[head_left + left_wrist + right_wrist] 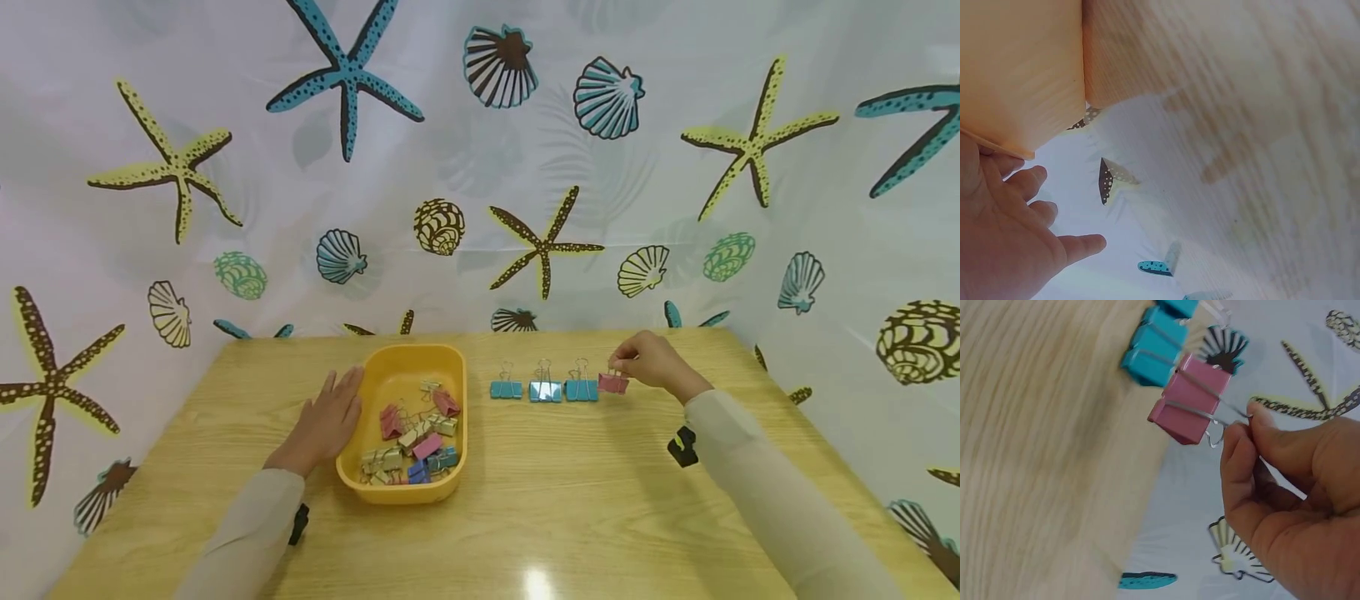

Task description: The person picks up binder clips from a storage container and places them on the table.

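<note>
Head view had our pink clip just right of the last blue clip, its handles pinched by our right hand. Looked like we were lining it up; next probably meant letting go gently. We'd open tabletop in front, back edge behind, left hand spread against the yellow bin.
</note>
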`<state>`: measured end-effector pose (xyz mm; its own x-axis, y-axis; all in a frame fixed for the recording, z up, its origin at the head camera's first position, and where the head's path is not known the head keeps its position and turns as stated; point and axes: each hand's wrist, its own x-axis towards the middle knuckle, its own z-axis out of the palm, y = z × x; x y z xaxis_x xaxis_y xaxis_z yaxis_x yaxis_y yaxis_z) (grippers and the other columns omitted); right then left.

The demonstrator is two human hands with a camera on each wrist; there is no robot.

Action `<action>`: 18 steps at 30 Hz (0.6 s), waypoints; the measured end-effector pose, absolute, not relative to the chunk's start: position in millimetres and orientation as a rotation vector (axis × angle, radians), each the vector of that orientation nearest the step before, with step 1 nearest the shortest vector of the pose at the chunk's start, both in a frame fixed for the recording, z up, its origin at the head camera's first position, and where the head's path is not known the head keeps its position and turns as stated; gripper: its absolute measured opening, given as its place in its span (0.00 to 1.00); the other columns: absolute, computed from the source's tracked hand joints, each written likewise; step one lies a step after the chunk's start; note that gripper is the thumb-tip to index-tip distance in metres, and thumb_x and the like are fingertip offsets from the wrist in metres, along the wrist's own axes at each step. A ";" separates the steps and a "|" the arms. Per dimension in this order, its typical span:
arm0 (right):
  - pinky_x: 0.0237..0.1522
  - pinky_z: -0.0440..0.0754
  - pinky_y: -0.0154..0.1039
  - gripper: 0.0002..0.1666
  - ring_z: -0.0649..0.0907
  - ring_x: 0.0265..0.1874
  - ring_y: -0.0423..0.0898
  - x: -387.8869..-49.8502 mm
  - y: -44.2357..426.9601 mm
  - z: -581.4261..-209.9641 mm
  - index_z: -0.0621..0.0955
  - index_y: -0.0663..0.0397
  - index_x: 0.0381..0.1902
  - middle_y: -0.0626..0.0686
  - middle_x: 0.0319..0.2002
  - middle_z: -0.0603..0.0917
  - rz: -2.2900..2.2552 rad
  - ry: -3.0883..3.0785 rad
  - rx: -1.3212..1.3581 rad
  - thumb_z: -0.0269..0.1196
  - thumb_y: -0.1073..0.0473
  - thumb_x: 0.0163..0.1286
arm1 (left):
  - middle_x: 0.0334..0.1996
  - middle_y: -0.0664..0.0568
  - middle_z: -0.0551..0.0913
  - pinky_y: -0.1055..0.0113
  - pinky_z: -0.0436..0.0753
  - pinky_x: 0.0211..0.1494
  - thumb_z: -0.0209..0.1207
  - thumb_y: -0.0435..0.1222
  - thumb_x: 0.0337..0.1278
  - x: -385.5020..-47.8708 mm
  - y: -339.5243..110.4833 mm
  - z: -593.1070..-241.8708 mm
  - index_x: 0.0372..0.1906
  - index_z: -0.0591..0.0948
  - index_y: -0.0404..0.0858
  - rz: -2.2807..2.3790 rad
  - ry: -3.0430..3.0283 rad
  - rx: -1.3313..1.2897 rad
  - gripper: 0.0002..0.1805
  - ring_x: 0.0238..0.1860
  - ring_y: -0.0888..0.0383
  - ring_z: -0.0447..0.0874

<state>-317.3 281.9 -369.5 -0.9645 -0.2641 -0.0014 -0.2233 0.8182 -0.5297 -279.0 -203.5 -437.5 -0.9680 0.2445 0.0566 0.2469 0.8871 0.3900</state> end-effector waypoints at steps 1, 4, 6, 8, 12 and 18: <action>0.36 0.83 0.47 0.11 0.84 0.32 0.52 -319.8 284.3 -372.0 0.84 0.69 0.39 0.62 0.35 0.85 -0.824 2.921 -0.394 0.59 0.66 0.70 | 0.75 0.40 0.49 0.27 0.46 0.65 0.33 0.42 0.77 -279.1 -203.5 -437.3 0.76 0.47 0.36 -0.630 -3.045 -0.396 0.30 0.74 0.35 0.37; 0.37 0.83 0.48 0.11 0.84 0.33 0.52 -327.0 290.2 -379.9 0.85 0.69 0.39 0.62 0.36 0.85 -0.794 2.907 -0.383 0.58 0.66 0.70 | 0.75 0.40 0.49 0.27 0.46 0.64 0.33 0.42 0.77 -279.2 -203.3 -436.3 0.76 0.47 0.36 -0.622 -3.049 -0.394 0.30 0.74 0.35 0.37; 0.37 0.83 0.48 0.11 0.85 0.33 0.53 -331.4 293.1 -384.1 0.85 0.69 0.39 0.62 0.36 0.86 -0.785 2.898 -0.384 0.58 0.65 0.70 | 0.75 0.40 0.48 0.27 0.46 0.64 0.33 0.42 0.77 -279.3 -203.5 -435.2 0.76 0.47 0.36 -0.615 -3.052 -0.391 0.30 0.74 0.36 0.37; 0.37 0.83 0.49 0.11 0.85 0.33 0.53 -334.5 296.9 -389.0 0.85 0.69 0.39 0.63 0.36 0.86 -0.777 2.889 -0.394 0.58 0.66 0.69 | 0.75 0.40 0.48 0.27 0.46 0.64 0.32 0.42 0.77 -278.9 -202.3 -434.9 0.76 0.47 0.36 -0.611 -3.063 -0.392 0.30 0.75 0.36 0.37; 0.37 0.83 0.49 0.11 0.85 0.32 0.53 -341.2 301.8 -397.0 0.85 0.69 0.38 0.62 0.35 0.86 -0.748 2.878 -0.417 0.59 0.66 0.69 | 0.75 0.41 0.48 0.27 0.46 0.64 0.32 0.42 0.77 -278.8 -201.2 -434.4 0.76 0.47 0.36 -0.600 -3.073 -0.387 0.30 0.75 0.37 0.37; 0.37 0.83 0.49 0.10 0.84 0.32 0.52 -348.3 301.5 -402.4 0.85 0.68 0.39 0.61 0.35 0.86 -0.731 2.885 -0.424 0.58 0.66 0.69 | 0.76 0.41 0.48 0.27 0.47 0.65 0.32 0.42 0.77 -279.2 -202.3 -435.0 0.76 0.47 0.37 -0.589 -3.069 -0.377 0.29 0.75 0.37 0.38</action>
